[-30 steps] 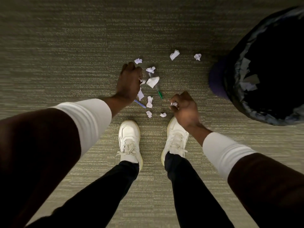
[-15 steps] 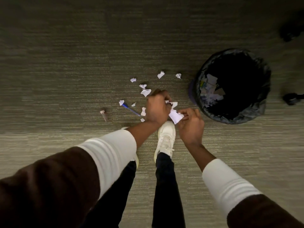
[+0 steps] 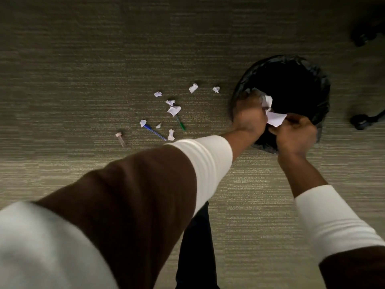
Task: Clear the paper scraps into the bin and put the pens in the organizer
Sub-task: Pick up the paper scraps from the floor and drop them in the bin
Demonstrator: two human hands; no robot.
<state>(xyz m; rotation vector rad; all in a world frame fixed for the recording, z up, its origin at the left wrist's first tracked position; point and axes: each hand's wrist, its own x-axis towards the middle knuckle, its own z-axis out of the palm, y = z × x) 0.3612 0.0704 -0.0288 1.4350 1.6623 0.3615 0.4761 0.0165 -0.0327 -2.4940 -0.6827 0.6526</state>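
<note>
Both hands are over the near left rim of the black-lined bin (image 3: 320,84). My left hand (image 3: 249,116) is curled round white paper scraps (image 3: 267,100) that stick out past its fingers. My right hand (image 3: 293,134) pinches a larger white scrap (image 3: 275,118) above the bin's opening. On the carpet to the left lie several more crumpled scraps (image 3: 174,110), a blue pen (image 3: 154,131), a green pen (image 3: 180,123) partly under a scrap, and a pale pink-capped pen (image 3: 120,138). The organizer is not in view.
Grey-green carpet (image 3: 83,69) covers the floor. Dark chair castors stand at the far right (image 3: 359,122) and the top right corner (image 3: 361,37). My dark trouser leg (image 3: 195,247) shows at the bottom centre.
Both hands rose from the floor by my shoes and swung right with the scraps, ending over the bin's rim. The view lifted higher above the carpet.
</note>
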